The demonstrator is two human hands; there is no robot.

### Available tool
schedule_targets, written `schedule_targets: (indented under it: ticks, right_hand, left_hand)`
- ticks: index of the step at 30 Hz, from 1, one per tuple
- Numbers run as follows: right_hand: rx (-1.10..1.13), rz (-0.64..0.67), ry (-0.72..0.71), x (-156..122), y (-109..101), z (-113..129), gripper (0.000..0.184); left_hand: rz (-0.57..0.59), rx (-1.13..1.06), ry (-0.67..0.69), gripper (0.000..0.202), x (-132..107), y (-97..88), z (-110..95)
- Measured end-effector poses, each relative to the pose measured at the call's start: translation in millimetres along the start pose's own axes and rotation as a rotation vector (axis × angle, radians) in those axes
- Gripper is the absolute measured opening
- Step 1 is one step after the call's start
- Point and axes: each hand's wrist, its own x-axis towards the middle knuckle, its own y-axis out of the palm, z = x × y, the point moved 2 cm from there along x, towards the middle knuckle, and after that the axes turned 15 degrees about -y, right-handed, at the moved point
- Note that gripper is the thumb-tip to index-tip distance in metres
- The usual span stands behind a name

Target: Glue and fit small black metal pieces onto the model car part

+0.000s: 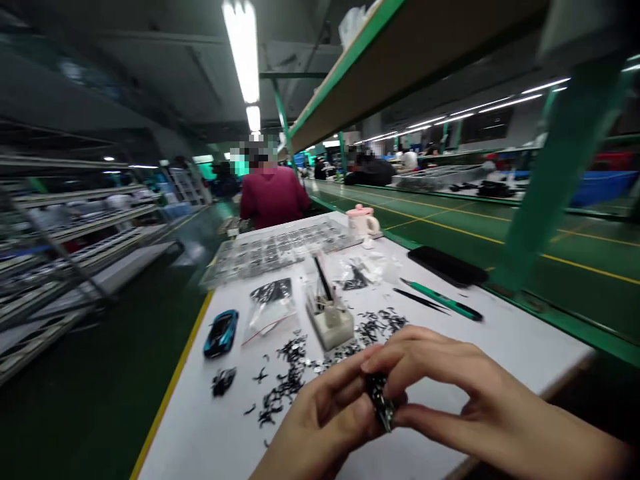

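Observation:
Between my two hands is a small black part with shiny spots point(379, 399), held over the near part of the white table point(200, 427). My left hand point(335, 407) has its fingers curled round the part from the left. From the right, my right hand point(445, 387) pinches it with thumb and fingers; the fingers cover much of it. Many small black pieces point(287, 380) lie scattered just beyond my hands. A blue toy car point(221, 333) stands at the left, with a small black part point(223, 381) in front of it.
Behind the scattered pieces stands a pale block holder point(333, 327) with upright sticks. A plastic bag point(270, 310), tweezers point(423, 301), a green pen point(443, 300), a phone point(447, 265), a compartment tray point(280, 247) and a mug point(361, 221) surround it. A person in red point(275, 197) sits beyond.

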Motion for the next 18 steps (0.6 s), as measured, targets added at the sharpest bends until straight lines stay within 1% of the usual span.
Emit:
schedule_targets:
  ticks: [2,4,7,9,10,12,14,16,18]
  right_hand:
    - [-0.019,0.033,-0.047,14,3,-14,0.003]
    - [-0.003,0.073,-0.090,27,2,-26,0.008]
    - [0.097,0.121,-0.049,41,-1,-40,0.006]
    - [0.126,0.128,-0.008,47,-2,-48,0.004]
    - [0.115,0.124,-0.009,48,-1,-51,0.003]
    - [0.073,0.094,-0.064,48,1,-56,0.007]
    - [0.045,0.048,-0.129,43,5,-61,0.012]
    - [0.057,0.015,-0.160,38,8,-66,0.015]
    - [0.100,-0.007,-0.160,34,11,-69,0.017]
  left_hand:
    - [-0.015,-0.057,0.063,0.040,-3,-2.7,-6]
    - [-0.026,-0.152,0.103,0.038,-3,-6.4,-10]
    - [-0.004,-0.266,0.134,0.039,2,-12.4,-11]
    - [0.005,-0.274,0.153,0.042,5,-16.6,-10]
    - [-0.004,-0.271,0.154,0.044,6,-18.8,-10]
    - [-0.035,-0.273,0.134,0.046,9,-22.8,-8]
    - [-0.036,-0.297,0.090,0.044,13,-25.5,-6]
    - [0.010,-0.345,0.033,0.038,16,-26.3,-4]
    - [0.051,-0.401,-0.020,0.035,19,-26.0,-2]
